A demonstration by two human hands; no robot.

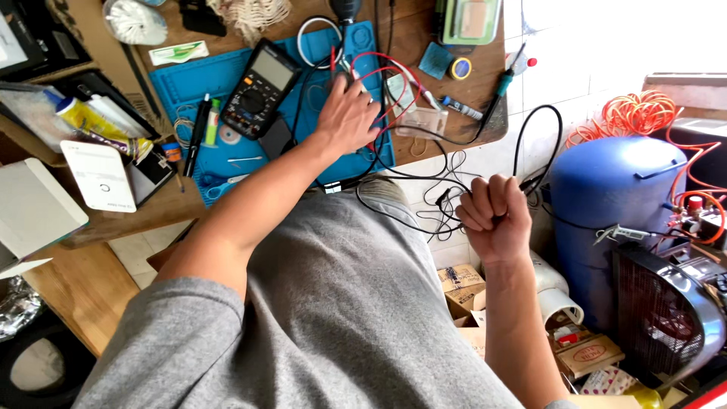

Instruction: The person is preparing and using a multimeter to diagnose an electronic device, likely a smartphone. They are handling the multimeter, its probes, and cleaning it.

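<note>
Multimeter (259, 88) lies on work mat (182, 79), mat on wooden bench (424, 34). Left hand (347, 116) rests on mat just right of meter, over test leads (371, 64). Pens (201, 130) lie left of meter, scissors (216, 185) near mat's front edge. Small box (101, 176) sits at bench's front-left, tubes (91, 121) behind it. Tape roll (459, 68) & screwdriver (506, 76) lie right of mat, lidded case (469, 19) behind them. Right hand (492, 216) is off bench's front-right corner, closed around cable (530, 182). Compressor tank (613, 204) stands right of that hand, coiled hose (636, 113) behind tank, cardboard boxes (462, 288) on floor below hand.
</note>
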